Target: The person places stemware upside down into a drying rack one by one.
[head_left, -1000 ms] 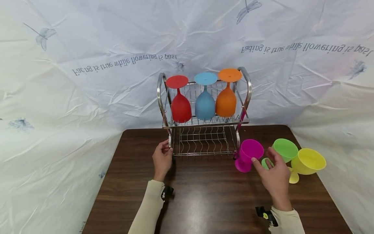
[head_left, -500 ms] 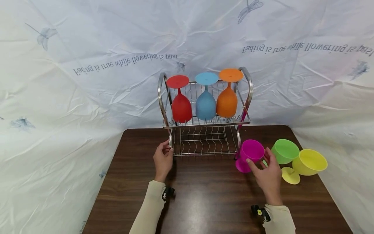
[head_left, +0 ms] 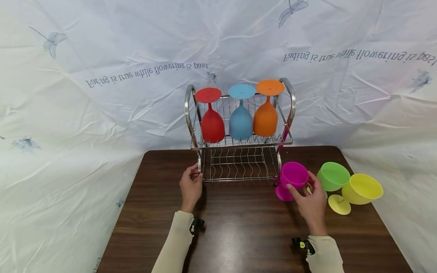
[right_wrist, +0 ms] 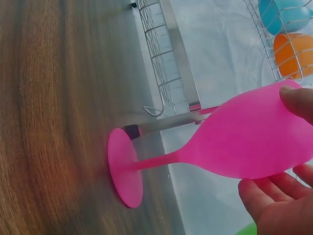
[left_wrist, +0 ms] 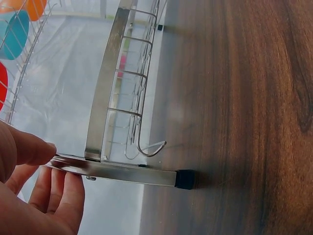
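My left hand [head_left: 191,189] pinches the front left leg of a two-tier metal dish rack [left_wrist: 102,93] between thumb and fingers. On the right, my right hand [head_left: 311,206] holds a magenta goblet [head_left: 294,175] by its bowl, thumb on the near side and fingers on the other. The goblet stands upright beside the rack's front right leg, its round foot right at the tabletop in the right wrist view. Upside down on the upper tier are a red goblet [head_left: 212,127], a blue goblet [head_left: 240,123] and an orange goblet [head_left: 265,121].
A green goblet [head_left: 332,177] and a yellow goblet [head_left: 362,189] stand upright to the right of my right hand, bowls close together. The green one's foot is partly hidden by my fingers. Behind the brown wooden table [head_left: 225,235] hangs a white printed sheet [head_left: 143,110].
My right hand has moved left from beside the green goblet and taken hold of the magenta goblet's bowl. The left hand keeps its grip on the rack leg.
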`<act>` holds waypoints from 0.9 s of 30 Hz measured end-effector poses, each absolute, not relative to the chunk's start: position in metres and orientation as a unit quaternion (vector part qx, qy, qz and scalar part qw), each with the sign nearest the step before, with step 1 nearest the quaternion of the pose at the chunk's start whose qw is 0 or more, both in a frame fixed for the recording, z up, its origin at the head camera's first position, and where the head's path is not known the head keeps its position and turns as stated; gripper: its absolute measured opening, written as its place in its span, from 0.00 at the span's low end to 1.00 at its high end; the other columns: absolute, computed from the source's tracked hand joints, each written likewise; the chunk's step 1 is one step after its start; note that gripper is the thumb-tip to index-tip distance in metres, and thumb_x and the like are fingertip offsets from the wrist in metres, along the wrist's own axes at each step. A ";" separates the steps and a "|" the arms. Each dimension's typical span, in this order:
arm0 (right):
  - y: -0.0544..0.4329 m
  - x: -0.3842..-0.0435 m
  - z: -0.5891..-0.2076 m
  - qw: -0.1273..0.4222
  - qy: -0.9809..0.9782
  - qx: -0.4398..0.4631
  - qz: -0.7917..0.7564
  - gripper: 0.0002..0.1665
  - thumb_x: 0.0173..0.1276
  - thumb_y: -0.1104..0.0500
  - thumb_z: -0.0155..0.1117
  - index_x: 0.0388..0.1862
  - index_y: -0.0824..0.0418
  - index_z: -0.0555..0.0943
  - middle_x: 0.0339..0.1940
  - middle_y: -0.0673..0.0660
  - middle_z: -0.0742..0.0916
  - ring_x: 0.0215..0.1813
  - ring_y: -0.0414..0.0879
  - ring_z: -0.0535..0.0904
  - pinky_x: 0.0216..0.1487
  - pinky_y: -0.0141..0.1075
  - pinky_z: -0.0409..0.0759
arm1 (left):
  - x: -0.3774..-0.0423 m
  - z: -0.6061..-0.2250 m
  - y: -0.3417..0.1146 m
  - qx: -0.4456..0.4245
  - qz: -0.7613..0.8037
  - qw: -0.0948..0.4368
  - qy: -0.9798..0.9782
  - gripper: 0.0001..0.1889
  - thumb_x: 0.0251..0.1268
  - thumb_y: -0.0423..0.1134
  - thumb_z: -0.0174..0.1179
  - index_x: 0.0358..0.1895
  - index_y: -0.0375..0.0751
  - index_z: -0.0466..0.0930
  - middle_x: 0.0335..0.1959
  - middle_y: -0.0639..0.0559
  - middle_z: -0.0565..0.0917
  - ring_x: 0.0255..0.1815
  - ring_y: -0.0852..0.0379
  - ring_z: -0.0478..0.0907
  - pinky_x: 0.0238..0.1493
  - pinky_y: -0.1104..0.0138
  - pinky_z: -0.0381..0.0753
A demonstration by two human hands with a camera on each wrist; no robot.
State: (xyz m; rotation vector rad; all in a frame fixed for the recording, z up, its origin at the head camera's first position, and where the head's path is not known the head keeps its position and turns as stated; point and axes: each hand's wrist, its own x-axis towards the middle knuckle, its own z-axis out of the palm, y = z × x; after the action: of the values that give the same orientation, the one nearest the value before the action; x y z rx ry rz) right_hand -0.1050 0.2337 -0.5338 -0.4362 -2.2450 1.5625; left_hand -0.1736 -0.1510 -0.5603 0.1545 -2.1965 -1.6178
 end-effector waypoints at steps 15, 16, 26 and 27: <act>0.234 -0.100 -0.528 0.203 -0.805 -0.149 0.538 0.50 0.62 0.56 0.84 0.80 0.58 0.71 0.73 0.59 0.80 0.71 0.58 0.78 0.56 0.13 0.76 | -0.174 -0.560 -0.151 0.054 -0.585 0.202 -0.784 0.23 0.69 0.24 0.66 0.65 0.44 0.84 0.49 0.40 0.84 0.52 0.46 0.84 0.53 0.63 0.91; 0.234 -0.100 -0.527 0.205 -0.807 -0.147 0.534 0.49 0.61 0.56 0.84 0.80 0.57 0.71 0.73 0.59 0.81 0.71 0.57 0.78 0.56 0.13 0.76 | -0.174 -0.560 -0.152 0.053 -0.585 0.199 -0.784 0.23 0.70 0.25 0.66 0.65 0.44 0.84 0.49 0.40 0.84 0.52 0.46 0.84 0.53 0.62 0.90; 0.232 -0.094 -0.512 0.218 -0.827 -0.107 0.507 0.48 0.60 0.58 0.84 0.78 0.56 0.74 0.67 0.60 0.85 0.57 0.26 0.75 0.55 0.12 0.75 | -0.171 -0.560 -0.156 0.063 -0.591 0.183 -0.783 0.22 0.70 0.28 0.67 0.65 0.48 0.85 0.49 0.43 0.87 0.52 0.47 0.85 0.53 0.64 0.90; 0.232 -0.093 -0.510 0.219 -0.829 -0.103 0.504 0.48 0.60 0.59 0.84 0.78 0.56 0.74 0.66 0.60 0.85 0.56 0.24 0.75 0.55 0.12 0.75 | -0.171 -0.559 -0.157 0.063 -0.592 0.180 -0.783 0.22 0.69 0.29 0.68 0.65 0.47 0.85 0.49 0.43 0.87 0.52 0.48 0.85 0.53 0.65 0.90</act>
State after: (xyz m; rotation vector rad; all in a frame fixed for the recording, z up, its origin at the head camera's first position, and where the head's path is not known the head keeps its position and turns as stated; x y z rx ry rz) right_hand -0.0929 0.2323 -0.5097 -0.2851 -2.2943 1.3943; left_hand -0.1711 -0.1568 -0.5592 0.1781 -2.2142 -1.6719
